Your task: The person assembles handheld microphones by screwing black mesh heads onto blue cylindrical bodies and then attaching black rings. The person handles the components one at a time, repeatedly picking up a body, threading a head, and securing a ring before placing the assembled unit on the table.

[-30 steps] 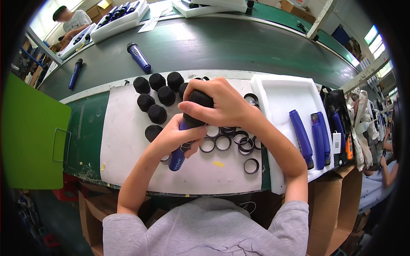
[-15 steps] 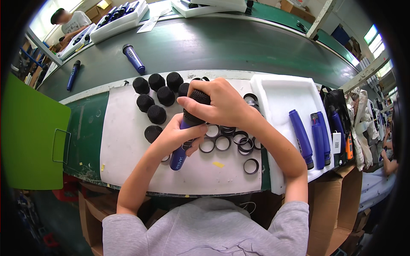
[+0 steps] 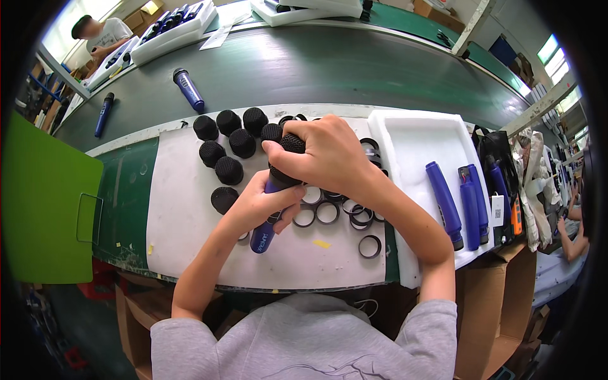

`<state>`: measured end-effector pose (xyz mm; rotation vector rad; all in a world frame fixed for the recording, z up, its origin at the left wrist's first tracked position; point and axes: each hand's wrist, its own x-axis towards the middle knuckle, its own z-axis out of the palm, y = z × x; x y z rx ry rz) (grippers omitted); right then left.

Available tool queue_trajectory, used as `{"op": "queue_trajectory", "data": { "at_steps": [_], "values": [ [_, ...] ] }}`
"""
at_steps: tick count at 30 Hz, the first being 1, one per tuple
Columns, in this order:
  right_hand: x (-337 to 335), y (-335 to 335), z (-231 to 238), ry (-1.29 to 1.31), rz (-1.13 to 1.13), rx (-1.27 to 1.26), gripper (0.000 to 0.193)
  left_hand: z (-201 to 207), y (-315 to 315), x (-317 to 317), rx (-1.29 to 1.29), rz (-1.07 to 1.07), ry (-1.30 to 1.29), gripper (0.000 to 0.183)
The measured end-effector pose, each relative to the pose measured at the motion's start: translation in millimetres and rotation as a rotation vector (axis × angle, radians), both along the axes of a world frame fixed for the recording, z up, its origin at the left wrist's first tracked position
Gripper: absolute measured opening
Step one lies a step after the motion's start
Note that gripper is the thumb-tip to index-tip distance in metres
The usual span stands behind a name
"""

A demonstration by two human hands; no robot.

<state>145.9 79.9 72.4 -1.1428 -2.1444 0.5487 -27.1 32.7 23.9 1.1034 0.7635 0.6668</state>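
A blue microphone (image 3: 262,237) with a black mesh head is tilted over the white work sheet (image 3: 183,253), its head pointing away from me. My left hand (image 3: 269,201) is wrapped round its blue body. Over the black head my right hand (image 3: 326,155) is closed, thumb and fingers on the mesh. Several loose black mesh heads (image 3: 228,170) lie on the sheet to the left of my hands. To the right are several black rings (image 3: 370,246), some overlapping and partly hidden by my right forearm.
A white foam tray (image 3: 415,136) on the right holds several blue microphone bodies (image 3: 444,202). Beyond the sheet, a dark green conveyor belt (image 3: 304,63) carries two blue microphones (image 3: 189,90). A green panel (image 3: 50,202) stands at left. Another person (image 3: 107,38) sits at the far left.
The view has shifted slightly. On the belt, the microphones sit a little further left. Both hands keep hold of the microphone, almost in the same pose.
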Motion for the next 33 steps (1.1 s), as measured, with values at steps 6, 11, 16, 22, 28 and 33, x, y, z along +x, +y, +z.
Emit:
{"op": "queue_trajectory", "data": {
  "at_steps": [6,11,16,22,28,33],
  "values": [
    [-8.7,6.4,-21.9,0.317,-0.005,0.109,0.054,0.0,1.7,4.7,0.111,0.134,-0.013,0.027],
    [-2.1,-10.5,15.7,0.13,0.133,-0.322,0.07,-11.0,1.7,-4.0,0.006,0.221,-0.461,0.045],
    [-3.1,-26.1,-4.8,-0.208,0.168,-0.086,0.099,-1.9,8.9,1.5,-0.139,0.389,-0.64,0.059],
    [-0.6,-17.2,7.1,-0.268,0.14,-0.231,0.074,-16.7,21.2,-4.8,0.043,0.358,-0.585,0.059],
    [28.8,37.4,-6.8,-0.002,-0.188,0.159,0.038,-12.5,14.0,-0.4,0.145,0.089,-0.363,0.074],
    [84.4,99.5,-47.9,-0.143,-0.5,0.244,0.045,-13.6,11.2,1.3,0.121,0.063,-0.323,0.064]
  ]
}}
